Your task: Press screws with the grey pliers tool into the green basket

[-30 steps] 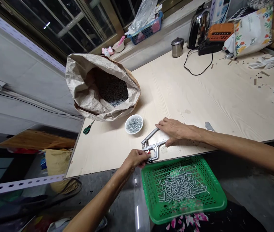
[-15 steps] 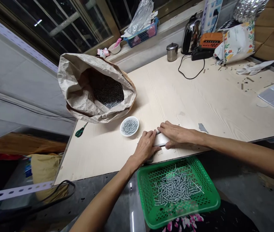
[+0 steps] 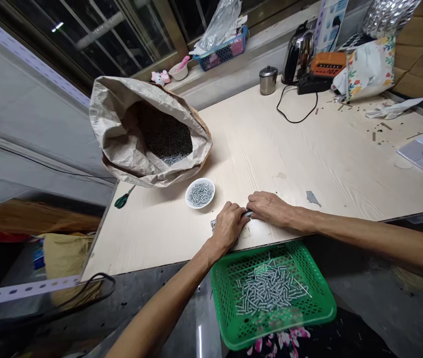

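Note:
Close to the table's front edge, my left hand [image 3: 229, 224] and my right hand [image 3: 270, 205] are both closed on a slim grey metal bar [image 3: 247, 213]. Its middle shows in the narrow gap between them; my fingers cover the ends. A small silver metal end [image 3: 213, 225] sticks out at the left of my left hand, and I cannot tell whether it belongs to the bar. Left of the hands stands a white bowl [image 3: 200, 193] filled with small silver screw-like pieces. Below the table edge, a green plastic basket [image 3: 274, 335] holds many short silver threaded pieces.
A large open sack [image 3: 110, 129] of dark metal pieces leans at the back left. Green-handled scissors [image 3: 122, 201] lie near the left edge. A lidded metal canister [image 3: 268, 80], a kettle [image 3: 298, 52] and a black cable [image 3: 289, 121] are at the back. A grey scrap [image 3: 312, 198] lies right.
The two separate dark edges between my hands now show as one slim bar. My right hand's fingers have curled in, and my left hand has shifted slightly right.

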Available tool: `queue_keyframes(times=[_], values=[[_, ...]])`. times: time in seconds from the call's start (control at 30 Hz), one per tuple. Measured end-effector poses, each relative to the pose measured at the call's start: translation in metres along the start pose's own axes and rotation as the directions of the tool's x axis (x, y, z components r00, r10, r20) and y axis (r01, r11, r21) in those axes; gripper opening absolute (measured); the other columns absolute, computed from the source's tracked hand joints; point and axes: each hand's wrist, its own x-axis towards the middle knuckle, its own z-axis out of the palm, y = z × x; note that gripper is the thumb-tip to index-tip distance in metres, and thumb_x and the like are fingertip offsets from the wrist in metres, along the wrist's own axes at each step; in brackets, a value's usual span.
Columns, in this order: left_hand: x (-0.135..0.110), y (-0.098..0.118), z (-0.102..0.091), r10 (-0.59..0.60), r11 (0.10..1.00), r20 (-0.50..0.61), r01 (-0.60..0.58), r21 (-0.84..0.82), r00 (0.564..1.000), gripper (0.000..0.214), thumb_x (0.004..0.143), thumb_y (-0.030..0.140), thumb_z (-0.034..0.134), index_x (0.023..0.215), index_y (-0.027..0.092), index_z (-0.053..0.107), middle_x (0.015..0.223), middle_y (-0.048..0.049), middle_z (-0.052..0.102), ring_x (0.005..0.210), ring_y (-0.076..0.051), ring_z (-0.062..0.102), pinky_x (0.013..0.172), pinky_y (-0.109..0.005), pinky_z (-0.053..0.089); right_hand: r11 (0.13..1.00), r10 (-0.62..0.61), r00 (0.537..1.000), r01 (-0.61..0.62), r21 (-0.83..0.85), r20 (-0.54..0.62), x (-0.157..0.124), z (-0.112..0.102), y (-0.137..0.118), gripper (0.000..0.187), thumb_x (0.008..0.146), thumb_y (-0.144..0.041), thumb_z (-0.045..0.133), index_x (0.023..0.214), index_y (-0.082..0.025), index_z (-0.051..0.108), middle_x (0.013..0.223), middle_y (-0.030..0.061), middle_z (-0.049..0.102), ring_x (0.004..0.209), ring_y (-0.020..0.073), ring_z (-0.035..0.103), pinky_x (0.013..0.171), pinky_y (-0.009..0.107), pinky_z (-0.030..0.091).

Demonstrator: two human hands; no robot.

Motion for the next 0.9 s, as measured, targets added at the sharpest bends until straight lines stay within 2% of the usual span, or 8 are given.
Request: queue_keyframes(times=[0.13, 0.23, 0.3, 0.43, 0.57, 0.73, 0.8, 0.9], values=[[-0.025, -0.006, -0.014, -0.123, 0.987, -0.235, 0.094, -0.13, 0.964, 0.043, 0.082, 0.034, 0.064, 0.123, 0.02, 0.055, 0.118, -0.0099, 0.058, 0.106, -0.023, 0.054, 0.09, -0.038, 0.046, 0.999, -0.043, 0.992, 0.042, -0.007, -0.116, -0.018, -0.01, -0.004, 0.049, 0.079, -0.034, 0.07, 0.121, -0.015, 0.053, 0.123, 0.0148, 0.053, 0.107, 0.027, 0.046, 0.085, 0.04, 0.042], [-0.054, -0.012, -0.025, -0.348, 0.926, -0.325, 0.269, -0.264, 0.879, 0.025, 0.088, 0.033, 0.054, 0.103, 0.018, 0.065, 0.097, -0.0075, 0.063, 0.09, -0.019, 0.06, 0.08, -0.031, 0.047, 0.998, -0.053, 0.99, 0.056, 0.018, -0.131, -0.025, -0.006, -0.011, 0.037, 0.083, -0.035, 0.065, 0.115, -0.017, 0.057, 0.11, 0.0111, 0.058, 0.1, 0.0248, 0.047, 0.083, 0.039, 0.041], [-0.07, -0.016, -0.027, -0.487, 0.861, -0.259, 0.407, -0.305, 0.834, 0.025, 0.087, 0.035, 0.053, 0.082, 0.017, 0.068, 0.082, -0.0053, 0.065, 0.077, -0.017, 0.06, 0.072, -0.028, 0.045, 0.998, -0.043, 0.99, 0.048, 0.032, -0.132, -0.022, 0.003, -0.015, 0.03, 0.086, -0.033, 0.062, 0.111, -0.018, 0.06, 0.102, 0.009, 0.059, 0.093, 0.0227, 0.047, 0.079, 0.036, 0.04], [-0.082, -0.02, -0.018, -0.664, 0.704, 0.053, 0.648, -0.292, 0.746, 0.035, 0.078, 0.047, 0.058, 0.066, 0.016, 0.068, 0.065, -0.0034, 0.065, 0.063, -0.016, 0.057, 0.058, -0.026, 0.036, 1.0, -0.001, 0.987, 0.003, 0.013, -0.158, -0.01, 0.024, -0.021, 0.014, 0.087, -0.025, 0.061, 0.098, -0.018, 0.064, 0.093, 0.0061, 0.059, 0.087, 0.0204, 0.047, 0.073, 0.032, 0.036], [-0.068, -0.019, -0.013, -0.679, 0.605, 0.282, 0.734, -0.308, 0.678, 0.037, 0.07, 0.048, 0.063, 0.051, 0.016, 0.06, 0.046, 0.0012, 0.055, 0.049, -0.012, 0.047, 0.051, -0.024, 0.028, 1.0, 0.004, 0.979, -0.01, -0.025, -0.206, -0.004, 0.037, -0.024, 0.007, 0.088, -0.021, 0.058, 0.086, -0.017, 0.062, 0.085, 0.0041, 0.059, 0.082, 0.0183, 0.046, 0.069, 0.03, 0.032], [-0.052, -0.018, -0.023, -0.682, 0.562, 0.406, 0.792, -0.241, 0.608, 0.029, 0.064, 0.034, 0.065, 0.044, 0.016, 0.053, 0.04, 0.004, 0.045, 0.045, -0.011, 0.041, 0.05, -0.024, 0.025, 0.999, -0.009, 0.963, -0.004, -0.049, -0.269, -0.005, 0.039, -0.024, 0.009, 0.09, -0.022, 0.056, 0.084, -0.017, 0.06, 0.083, 0.0028, 0.059, 0.08, 0.0175, 0.045, 0.069, 0.03, 0.029], [-0.051, -0.017, -0.028, -0.691, 0.623, 0.351, 0.767, -0.154, 0.631, 0.022, 0.064, 0.032, 0.065, 0.05, 0.016, 0.057, 0.047, 0.002, 0.051, 0.051, -0.013, 0.046, 0.052, -0.024, 0.027, 0.999, -0.022, 0.961, 0.009, -0.05, -0.274, -0.004, 0.038, -0.024, 0.009, 0.09, -0.023, 0.056, 0.084, -0.017, 0.06, 0.083, 0.0023, 0.06, 0.081, 0.0176, 0.045, 0.07, 0.03, 0.028], [-0.049, -0.016, -0.034, -0.66, 0.747, 0.169, 0.663, 0.042, 0.733, 0.011, 0.066, 0.026, 0.06, 0.061, 0.017, 0.064, 0.061, -0.0023, 0.06, 0.061, -0.016, 0.053, 0.055, -0.025, 0.029, 0.998, -0.048, 0.96, 0.035, -0.052, -0.275, -0.003, 0.038, -0.025, 0.01, 0.09, -0.023, 0.056, 0.083, -0.018, 0.06, 0.082, 0.0015, 0.06, 0.081, 0.0176, 0.046, 0.071, 0.031, 0.027]])
